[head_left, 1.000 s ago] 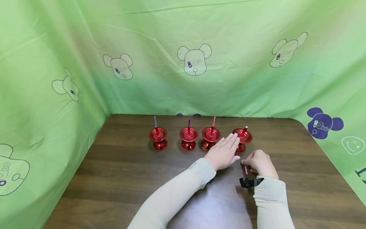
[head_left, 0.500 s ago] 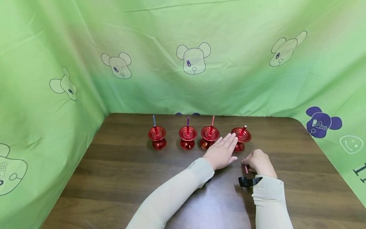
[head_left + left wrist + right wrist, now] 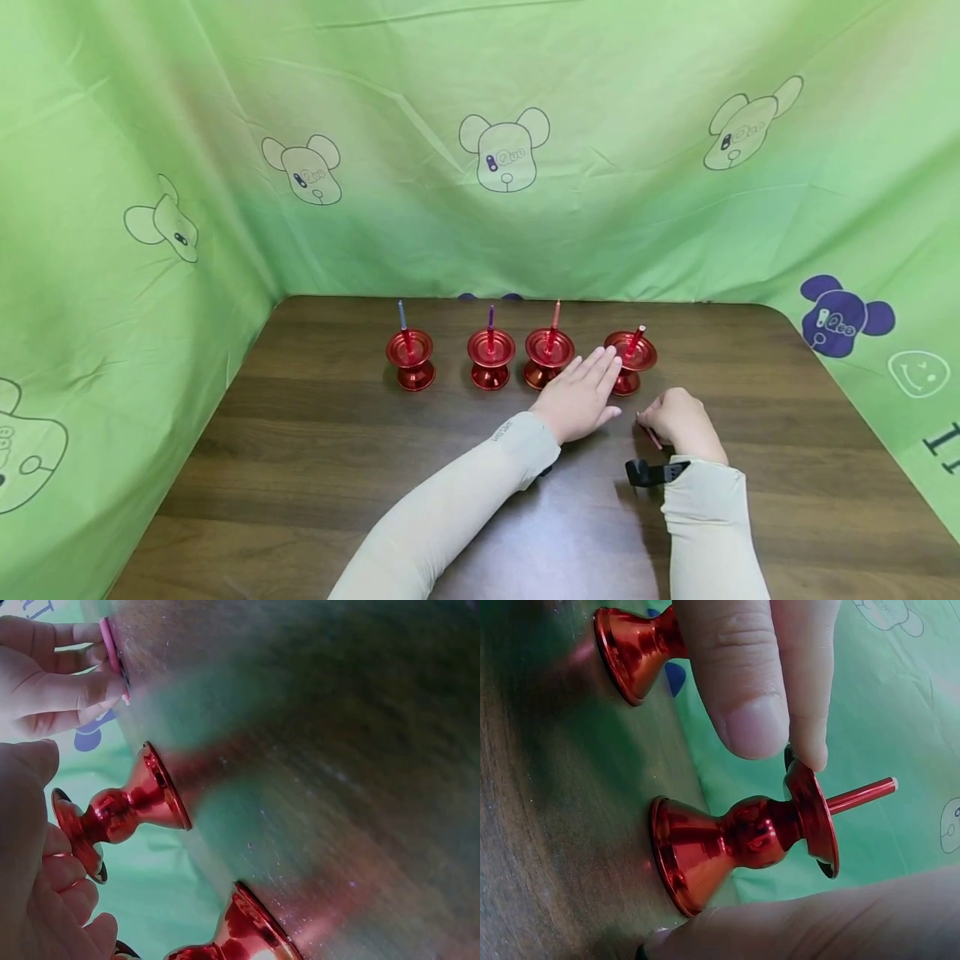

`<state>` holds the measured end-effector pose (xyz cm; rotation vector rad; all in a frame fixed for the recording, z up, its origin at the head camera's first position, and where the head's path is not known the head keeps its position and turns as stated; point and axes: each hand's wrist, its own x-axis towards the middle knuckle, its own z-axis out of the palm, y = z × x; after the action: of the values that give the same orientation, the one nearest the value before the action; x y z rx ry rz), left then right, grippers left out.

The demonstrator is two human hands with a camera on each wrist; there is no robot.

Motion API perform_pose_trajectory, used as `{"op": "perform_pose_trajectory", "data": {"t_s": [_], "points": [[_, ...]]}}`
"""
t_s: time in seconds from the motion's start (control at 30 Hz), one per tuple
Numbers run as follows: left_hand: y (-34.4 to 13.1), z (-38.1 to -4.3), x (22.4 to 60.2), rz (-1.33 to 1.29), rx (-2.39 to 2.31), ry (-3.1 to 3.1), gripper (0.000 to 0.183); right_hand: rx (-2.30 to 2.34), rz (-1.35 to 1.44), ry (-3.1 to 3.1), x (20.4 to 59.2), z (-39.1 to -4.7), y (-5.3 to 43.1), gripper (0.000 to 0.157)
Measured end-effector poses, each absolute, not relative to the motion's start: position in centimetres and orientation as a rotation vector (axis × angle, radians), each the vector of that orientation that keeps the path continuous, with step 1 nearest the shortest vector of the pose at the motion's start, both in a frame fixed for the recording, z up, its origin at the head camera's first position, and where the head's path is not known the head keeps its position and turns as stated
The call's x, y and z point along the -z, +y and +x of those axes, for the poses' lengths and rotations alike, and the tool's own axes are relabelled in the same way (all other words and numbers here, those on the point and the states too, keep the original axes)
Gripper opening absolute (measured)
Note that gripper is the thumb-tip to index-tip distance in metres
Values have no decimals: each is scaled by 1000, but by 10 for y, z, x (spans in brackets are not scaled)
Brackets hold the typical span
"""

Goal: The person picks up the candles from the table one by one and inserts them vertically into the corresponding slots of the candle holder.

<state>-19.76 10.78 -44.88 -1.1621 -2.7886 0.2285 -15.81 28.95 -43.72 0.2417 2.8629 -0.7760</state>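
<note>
My left hand (image 3: 577, 398) lies with straight fingers against the rightmost red metal candle holder (image 3: 632, 353); one fingertip touches its dish rim in the right wrist view. That holder (image 3: 757, 832) stands upright, with a thin red tube (image 3: 862, 796) with a pale tip rising from its dish. My right hand (image 3: 684, 423) is low at the table, just in front and to the right. Between thumb and fingers it pinches a thin pink candle (image 3: 112, 649), partly hidden by the hand in the head view.
To the left stand three more red holders, bearing a blue candle (image 3: 402, 315), a purple candle (image 3: 491, 317) and a coral candle (image 3: 556, 314). A green printed cloth (image 3: 375, 167) surrounds the wooden table (image 3: 300, 467) at the back and sides.
In my right hand the pink candle has turned, its near end swinging right toward the palm. My left hand has stayed at the holder. The head view has shifted slightly.
</note>
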Motion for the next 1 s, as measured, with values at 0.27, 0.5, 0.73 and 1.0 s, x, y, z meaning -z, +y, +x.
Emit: {"op": "perform_pose_trajectory", "data": {"t_s": [0.27, 0.5, 0.73, 1.0], "points": [[108, -198, 449, -1166, -224, -2804, 73, 859, 239, 2831, 435, -159, 293, 29], [107, -197, 447, -1165, -216, -2805, 71, 1066, 273, 2755, 438, -163, 297, 21], [107, -197, 447, -1167, -190, -2803, 71, 1295, 296, 2699, 440, -165, 298, 24], [107, -200, 453, -1174, -172, -2796, 72, 1487, 310, 2617, 436, -164, 300, 28]]}}
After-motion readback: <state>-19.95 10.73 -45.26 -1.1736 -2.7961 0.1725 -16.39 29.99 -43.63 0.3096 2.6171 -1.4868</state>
